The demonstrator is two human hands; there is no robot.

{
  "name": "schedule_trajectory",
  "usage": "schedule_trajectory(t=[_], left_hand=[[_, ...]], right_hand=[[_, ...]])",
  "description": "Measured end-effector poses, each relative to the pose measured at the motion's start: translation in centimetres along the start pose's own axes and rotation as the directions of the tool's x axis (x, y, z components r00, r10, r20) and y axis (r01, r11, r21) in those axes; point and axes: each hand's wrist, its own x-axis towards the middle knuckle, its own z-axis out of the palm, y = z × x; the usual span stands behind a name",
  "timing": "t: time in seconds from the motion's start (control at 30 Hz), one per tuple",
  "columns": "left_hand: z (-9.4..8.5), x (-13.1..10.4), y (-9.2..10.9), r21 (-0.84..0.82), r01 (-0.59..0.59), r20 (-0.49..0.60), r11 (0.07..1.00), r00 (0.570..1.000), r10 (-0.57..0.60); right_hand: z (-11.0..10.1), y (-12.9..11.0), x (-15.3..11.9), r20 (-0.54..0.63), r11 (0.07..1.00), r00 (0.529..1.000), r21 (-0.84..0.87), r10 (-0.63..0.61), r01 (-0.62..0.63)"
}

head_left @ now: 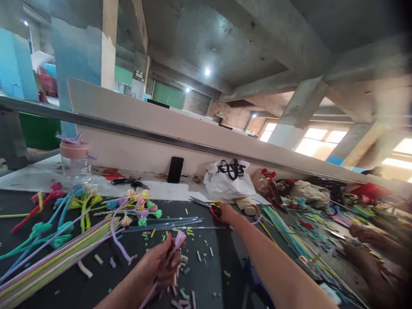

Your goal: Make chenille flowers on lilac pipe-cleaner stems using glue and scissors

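My left hand (164, 262) is closed around the stem of a lilac pipe-cleaner flower (180, 239), whose fluffy head sticks up between thumb and fingers. Farther forward, my right hand (223, 213) is at the red and yellow handles of a pair of scissors (215, 210); its fingers are curled at the handles, and the blades point left. Long pastel pipe cleaners (64, 253) lie in a bundle at the left. Behind them are finished-looking flowers (141, 206) in pink, peach, green and blue. Small cut pieces (198, 256) are scattered between my hands.
A lidded clear jar (76, 165) stands at the back left. A black phone (175, 169) leans on the white partition (144, 150), with a white plastic bag (229, 179) to its right. Another person's hands (367, 249) work at the far right, beside more pipe cleaners (289, 236).
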Motion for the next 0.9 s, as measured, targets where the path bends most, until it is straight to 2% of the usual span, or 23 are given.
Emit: schedule_trajectory(t=[0.1,0.23,0.37,0.47,0.57,0.67,0.77,0.8,0.83,0.87,0.9], left_hand=[[0.5,-0.1,0.3,0.006,-0.020,-0.062,1.000,0.998,0.020],[0.9,-0.3,0.4,0.055,-0.060,-0.040,0.997,0.997,0.062],[0.9,-0.4,0.3,0.107,-0.058,-0.029,0.993,0.998,0.061],[0.8,-0.7,0.2,0.129,-0.060,-0.037,0.990,0.997,0.066],[1.0,-1.0,0.2,0.124,-0.102,-0.029,0.987,0.994,0.107],[1.1,-1.3,0.3,0.133,-0.126,-0.023,0.983,0.991,0.130],[1.1,-1.4,0.5,0.137,-0.126,-0.020,0.983,0.991,0.129],[1.0,-1.5,0.6,0.136,-0.125,-0.019,0.983,0.991,0.129],[0.9,-1.5,0.6,0.140,-0.126,-0.019,0.982,0.991,0.130],[0.9,-1.5,0.7,0.147,-0.128,-0.023,0.981,0.991,0.132],[0.8,-1.5,0.8,0.152,-0.131,-0.032,0.980,0.990,0.138]], right_hand=[[0.4,0.5,1.5,0.075,1.000,0.997,-0.005,-0.006,0.006],[-0.4,0.3,2.0,0.146,0.999,0.989,0.047,-0.003,-0.004],[-2.5,-0.9,1.4,0.105,0.978,0.994,0.210,-0.028,0.005],[-4.4,-2.4,0.0,0.004,0.913,1.000,0.408,-0.031,0.027],[-5.7,-4.6,-2.6,-0.125,0.776,0.992,0.624,-0.024,0.097],[-5.6,-7.6,-6.9,-0.210,0.597,0.977,0.779,-0.042,0.193],[-4.0,-10.9,-12.0,-0.214,0.433,0.973,0.871,-0.088,0.231],[-3.3,-11.8,-13.5,-0.198,0.269,0.976,0.939,-0.092,0.216],[-2.6,-12.5,-14.8,-0.169,0.154,0.982,0.971,-0.089,0.181],[-2.0,-13.1,-15.9,-0.158,0.112,0.984,0.980,-0.077,0.166],[-1.4,-13.4,-16.6,-0.157,0.136,0.986,0.977,-0.057,0.164]])
